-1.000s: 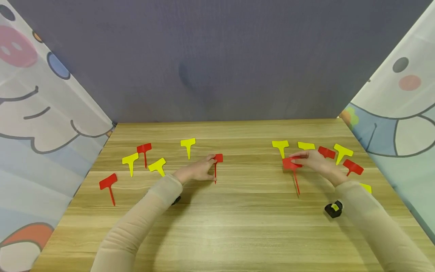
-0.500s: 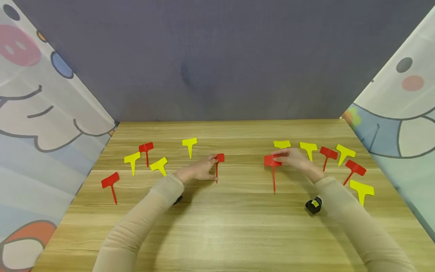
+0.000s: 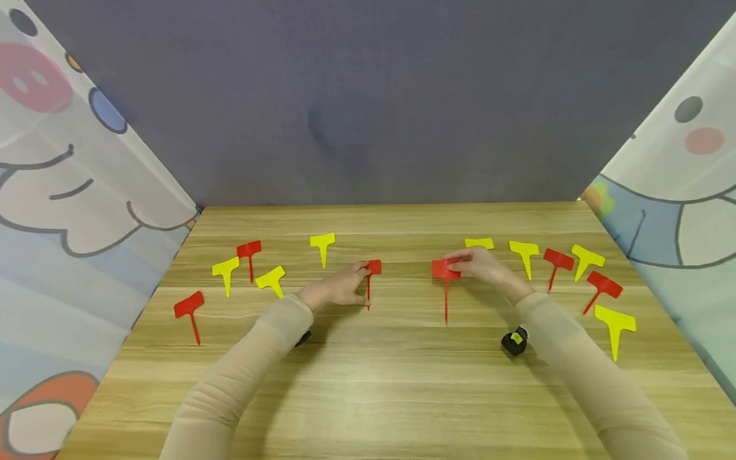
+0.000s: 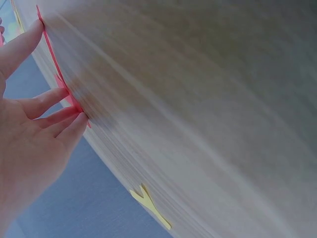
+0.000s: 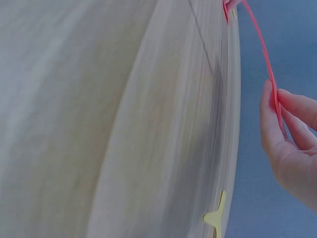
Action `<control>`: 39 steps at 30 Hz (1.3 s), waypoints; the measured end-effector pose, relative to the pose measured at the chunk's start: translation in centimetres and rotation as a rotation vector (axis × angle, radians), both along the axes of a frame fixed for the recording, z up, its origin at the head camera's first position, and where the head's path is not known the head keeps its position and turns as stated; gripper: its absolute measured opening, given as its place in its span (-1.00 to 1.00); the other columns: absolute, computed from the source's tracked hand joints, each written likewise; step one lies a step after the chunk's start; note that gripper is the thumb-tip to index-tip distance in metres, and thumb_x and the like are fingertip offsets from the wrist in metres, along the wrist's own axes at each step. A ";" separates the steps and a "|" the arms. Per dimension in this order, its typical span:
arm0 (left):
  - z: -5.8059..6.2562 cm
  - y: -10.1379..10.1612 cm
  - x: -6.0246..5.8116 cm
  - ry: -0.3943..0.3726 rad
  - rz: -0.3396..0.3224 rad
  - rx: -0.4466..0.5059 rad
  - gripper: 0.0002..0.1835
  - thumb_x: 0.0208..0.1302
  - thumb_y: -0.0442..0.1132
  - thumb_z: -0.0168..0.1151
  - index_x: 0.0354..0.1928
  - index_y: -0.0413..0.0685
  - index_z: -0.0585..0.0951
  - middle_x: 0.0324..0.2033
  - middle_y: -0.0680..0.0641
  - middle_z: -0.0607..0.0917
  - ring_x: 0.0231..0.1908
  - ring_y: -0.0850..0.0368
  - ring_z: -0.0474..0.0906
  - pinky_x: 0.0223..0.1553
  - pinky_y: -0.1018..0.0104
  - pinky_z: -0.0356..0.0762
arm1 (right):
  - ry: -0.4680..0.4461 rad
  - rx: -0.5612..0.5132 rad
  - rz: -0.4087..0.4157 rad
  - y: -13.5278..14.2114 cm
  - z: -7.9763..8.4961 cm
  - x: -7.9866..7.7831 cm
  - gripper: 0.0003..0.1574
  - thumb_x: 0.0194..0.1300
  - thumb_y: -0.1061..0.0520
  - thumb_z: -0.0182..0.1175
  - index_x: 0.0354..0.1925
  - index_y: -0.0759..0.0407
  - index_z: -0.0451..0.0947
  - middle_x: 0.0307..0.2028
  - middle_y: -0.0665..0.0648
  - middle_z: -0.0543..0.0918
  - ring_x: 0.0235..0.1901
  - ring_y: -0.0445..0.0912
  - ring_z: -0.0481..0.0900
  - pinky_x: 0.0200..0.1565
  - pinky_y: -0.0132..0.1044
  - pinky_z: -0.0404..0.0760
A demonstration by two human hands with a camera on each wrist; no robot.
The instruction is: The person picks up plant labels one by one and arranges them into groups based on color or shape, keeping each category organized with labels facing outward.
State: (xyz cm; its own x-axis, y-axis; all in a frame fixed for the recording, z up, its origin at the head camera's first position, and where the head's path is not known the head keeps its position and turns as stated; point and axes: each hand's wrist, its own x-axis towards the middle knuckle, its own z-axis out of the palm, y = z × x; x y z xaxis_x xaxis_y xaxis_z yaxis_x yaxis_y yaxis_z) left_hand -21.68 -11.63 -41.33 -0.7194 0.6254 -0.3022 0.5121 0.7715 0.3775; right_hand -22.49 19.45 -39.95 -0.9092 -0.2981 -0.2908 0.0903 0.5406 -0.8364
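Observation:
Flat T-shaped plant labels, red and yellow, are the things about my hands. My left hand (image 3: 344,285) touches a red plant label (image 3: 374,267) lying near the table's middle. In the left wrist view the thumb meets the thin stem (image 4: 52,57) near its tip, and the other fingertips rest at the label's head, spread well apart from the thumb. To the right, my right hand (image 3: 482,265) pinches another red plant label (image 3: 445,271) by its head. That label's stem (image 5: 261,39) sticks out from between thumb and fingers, raised over the wood in the right wrist view.
On the wooden table (image 3: 368,396), several red and yellow labels lie at the left, including a red label (image 3: 188,304). More lie at the right, including a yellow label (image 3: 615,322). A grey panel (image 3: 368,102) stands behind, with printed cloths (image 3: 34,223) at the sides.
My right hand has moved left with its red plant label, closer to the left hand, uncovering yellow and red labels behind it. The left hand stays at its label; the head view has shifted slightly.

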 end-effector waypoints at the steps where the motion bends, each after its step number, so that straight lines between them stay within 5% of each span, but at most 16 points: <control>1: 0.0 0.0 0.0 0.002 0.000 0.004 -0.20 0.11 -0.05 0.21 0.26 -0.37 0.12 0.31 -0.28 -0.05 0.28 -0.12 -0.03 0.24 0.14 0.06 | 0.003 0.008 0.001 -0.2 0.1 -0.1 -0.52 0.21 0.14 0.12 0.09 0.28 0.41 -0.03 0.29 0.50 -0.14 -0.06 0.51 -0.10 -0.18 0.52; 23: -0.2 -0.5 0.0 0.012 0.006 0.050 -0.19 0.09 -0.07 0.24 0.23 -0.42 0.14 0.30 -0.32 -0.04 0.28 -0.15 -0.04 0.25 0.12 0.03 | -0.121 -0.124 -0.025 -5.8 0.6 -2.9 -0.58 0.16 0.27 0.14 0.03 0.25 0.47 -0.01 0.24 0.52 -0.17 -0.11 0.54 -0.07 -0.25 0.52; 39: -0.1 0.0 -0.1 0.010 -0.012 0.023 -0.20 0.09 -0.06 0.23 0.23 -0.41 0.15 0.30 -0.31 -0.03 0.28 -0.14 -0.04 0.25 0.13 0.05 | -0.156 -0.236 0.002 -7.7 -0.4 -3.5 -0.57 0.18 0.38 0.04 0.06 0.44 0.38 0.00 0.39 0.46 -0.29 -0.16 0.56 -0.09 -0.22 0.53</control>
State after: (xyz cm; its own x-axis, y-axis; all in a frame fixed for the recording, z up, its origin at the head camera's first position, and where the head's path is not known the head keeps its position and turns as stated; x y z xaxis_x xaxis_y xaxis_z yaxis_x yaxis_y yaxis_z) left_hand -21.81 -11.67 -41.45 -0.7146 0.6406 -0.2810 0.5249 0.7567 0.3898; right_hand -25.99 11.70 -40.36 -0.8583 -0.3759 -0.3492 0.2265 0.3330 -0.9153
